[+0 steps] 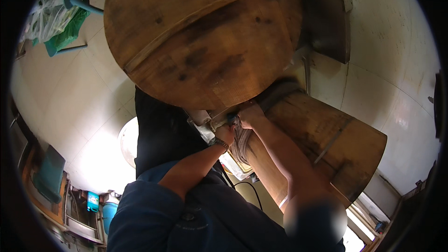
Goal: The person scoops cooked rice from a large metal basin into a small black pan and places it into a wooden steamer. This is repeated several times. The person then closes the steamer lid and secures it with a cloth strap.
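A large wooden barrel-like tub [297, 126] lies tilted on the right, bound by a thin metal band [334, 143]. Grey-brown cloth [240, 145] is wrapped around its end nearest my hands. My left hand [225, 133], with a metal-link band [219, 143] at the wrist, grips the cloth from the left. Just beyond it, my right hand [250, 113] is closed on the same cloth, the forearm passing over the tub. A big round wooden lid or board [210, 52] stands in front and overhangs the area just past my fingertips. The fingers themselves are partly in shadow.
Plastic bags [57, 24] hang by a teal chair [78, 3] at upper left. A dark brown panel [330, 24] stands at upper right. Below the tub runs a black cord [257, 192]. A blue bottle [92, 201] and blue bucket [109, 215] sit at lower left.
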A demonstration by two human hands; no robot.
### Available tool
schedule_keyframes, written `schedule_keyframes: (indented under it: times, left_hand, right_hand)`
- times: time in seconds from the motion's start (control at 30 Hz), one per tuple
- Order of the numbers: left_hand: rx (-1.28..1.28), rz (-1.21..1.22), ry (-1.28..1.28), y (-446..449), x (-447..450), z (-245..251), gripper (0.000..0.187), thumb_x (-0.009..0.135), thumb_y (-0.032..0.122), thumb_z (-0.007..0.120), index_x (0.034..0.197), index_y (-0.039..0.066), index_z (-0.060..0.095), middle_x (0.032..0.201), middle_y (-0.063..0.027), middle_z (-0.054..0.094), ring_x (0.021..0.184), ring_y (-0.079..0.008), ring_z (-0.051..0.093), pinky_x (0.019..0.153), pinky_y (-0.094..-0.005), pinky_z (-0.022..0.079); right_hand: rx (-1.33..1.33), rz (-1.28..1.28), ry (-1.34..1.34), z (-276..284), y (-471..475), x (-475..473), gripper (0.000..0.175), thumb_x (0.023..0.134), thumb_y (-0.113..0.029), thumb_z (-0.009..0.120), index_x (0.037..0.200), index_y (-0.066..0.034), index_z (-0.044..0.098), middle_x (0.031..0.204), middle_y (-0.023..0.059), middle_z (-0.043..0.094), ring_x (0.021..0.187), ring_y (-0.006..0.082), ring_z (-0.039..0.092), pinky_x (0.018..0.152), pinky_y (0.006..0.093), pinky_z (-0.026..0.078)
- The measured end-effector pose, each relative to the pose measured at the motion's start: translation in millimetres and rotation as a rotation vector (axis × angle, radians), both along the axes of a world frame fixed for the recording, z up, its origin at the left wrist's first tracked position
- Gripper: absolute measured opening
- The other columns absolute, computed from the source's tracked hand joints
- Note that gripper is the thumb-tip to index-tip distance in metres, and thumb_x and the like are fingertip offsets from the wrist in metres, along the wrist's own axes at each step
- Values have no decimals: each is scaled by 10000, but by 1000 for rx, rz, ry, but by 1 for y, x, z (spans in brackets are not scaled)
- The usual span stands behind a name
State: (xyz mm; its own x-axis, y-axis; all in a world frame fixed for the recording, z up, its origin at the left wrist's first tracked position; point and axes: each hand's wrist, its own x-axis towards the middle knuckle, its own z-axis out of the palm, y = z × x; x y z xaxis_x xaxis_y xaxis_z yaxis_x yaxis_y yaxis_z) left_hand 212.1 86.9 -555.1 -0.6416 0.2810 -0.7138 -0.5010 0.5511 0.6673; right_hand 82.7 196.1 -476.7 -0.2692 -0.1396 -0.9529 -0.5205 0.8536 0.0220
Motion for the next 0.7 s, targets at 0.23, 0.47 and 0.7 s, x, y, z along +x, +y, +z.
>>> schedule_keyframes:
  times: [0.23,0.47,0.7]
  left_hand:
    - [2,-131,-5,0,-19,-9,342,856,317,638,1015,15,625,846,-238,671,785,-408,662,683,-515,534]
    - [23,46,54,4,-25,4,255,850,266,635,952,33,613,782,-227,665,735,-393,660,665,-496,535]
    - [86,-92,91,11,-32,-3,206,852,227,585,876,47,682,833,-236,671,799,-393,666,714,-483,543]
  right_hand:
    - [-4,-18,-82,4,-1,6,362,744,-243,628,1092,-174,701,1262,72,601,1242,266,476,1020,417,346]
    - [-100,110,23,-9,5,10,348,747,-213,624,1085,-163,692,1180,61,652,1210,264,493,1021,420,337]
    - [10,180,-215,-3,6,-1,361,726,-211,620,1072,-135,691,1150,56,653,1162,270,519,1022,437,349]
